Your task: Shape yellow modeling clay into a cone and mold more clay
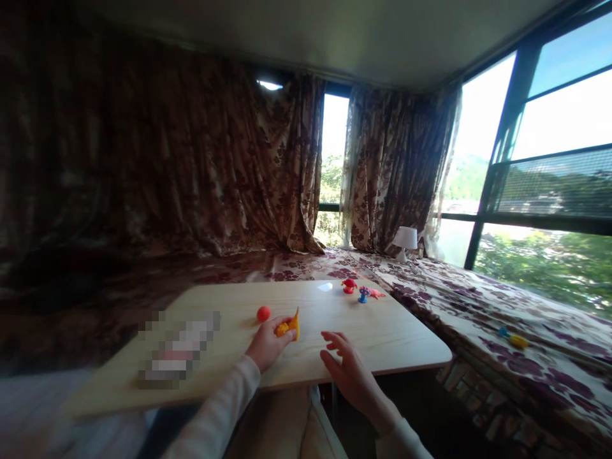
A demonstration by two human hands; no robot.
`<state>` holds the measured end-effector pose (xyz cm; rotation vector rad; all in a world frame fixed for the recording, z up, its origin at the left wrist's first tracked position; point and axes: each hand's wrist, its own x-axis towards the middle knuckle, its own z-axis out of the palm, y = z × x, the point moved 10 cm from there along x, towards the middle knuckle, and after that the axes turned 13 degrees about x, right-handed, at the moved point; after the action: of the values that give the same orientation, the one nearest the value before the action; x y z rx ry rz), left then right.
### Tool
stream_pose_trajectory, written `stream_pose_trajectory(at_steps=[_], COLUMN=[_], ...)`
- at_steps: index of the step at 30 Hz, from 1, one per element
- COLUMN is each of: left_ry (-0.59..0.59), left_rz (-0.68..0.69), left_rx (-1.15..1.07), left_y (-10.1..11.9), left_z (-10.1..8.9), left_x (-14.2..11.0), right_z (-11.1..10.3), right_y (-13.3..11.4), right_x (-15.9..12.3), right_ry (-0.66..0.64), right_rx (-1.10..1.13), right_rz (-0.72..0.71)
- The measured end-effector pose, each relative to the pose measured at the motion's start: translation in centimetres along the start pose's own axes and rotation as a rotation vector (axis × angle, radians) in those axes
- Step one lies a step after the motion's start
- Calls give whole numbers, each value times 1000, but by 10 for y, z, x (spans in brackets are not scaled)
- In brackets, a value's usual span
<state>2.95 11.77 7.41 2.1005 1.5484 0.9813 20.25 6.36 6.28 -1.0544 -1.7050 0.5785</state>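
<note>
From where I stand, the left hand (pixel 270 343) pinches a yellow toy (pixel 296 326) over the table (pixel 396 338), beside a red ball (pixel 263 313); the right hand (pixel 348 362) is loosely spread, holding nothing. A light fingertip grip should steady it best.

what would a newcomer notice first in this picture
Probably the bright window on the right, against the dark floral curtains. Next, likely the orange-yellow toy in the left hand at the pale table, with a red ball just beyond that hand. A blue toy near the table's far right corner also stands out.
</note>
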Motion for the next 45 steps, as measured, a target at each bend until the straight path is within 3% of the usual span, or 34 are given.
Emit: stream_pose_trajectory(at_steps=[5, 11, 18, 21, 27, 33, 39, 45], left_ry=[123, 91, 157, 159, 131, 176, 221, 195], left_rz=[-43, 4, 23, 86, 163, 145, 100, 80], left_rx=[-164, -160, 217, 409, 613, 625, 523, 490], left_y=[-15, -11, -11, -3, 2, 0, 3, 1], left_z=[2, 11, -6, -3, 1, -9, 6, 14], left_x=[8, 6, 11, 13, 10, -3, -6, -4], right_z=[33, 58, 42, 32, 34, 46, 49, 48], right_y=[11, 6, 26, 33, 30, 18, 9, 16], right_x=[31, 47, 52, 52, 48, 48, 47, 44], right_ry=[1, -37, 95, 152, 116, 22, -23, -14], right_rx=[208, 315, 205, 118, 5, -72, -104, 15], right_rz=[20, -6, 9, 3, 13, 29, 2, -28])
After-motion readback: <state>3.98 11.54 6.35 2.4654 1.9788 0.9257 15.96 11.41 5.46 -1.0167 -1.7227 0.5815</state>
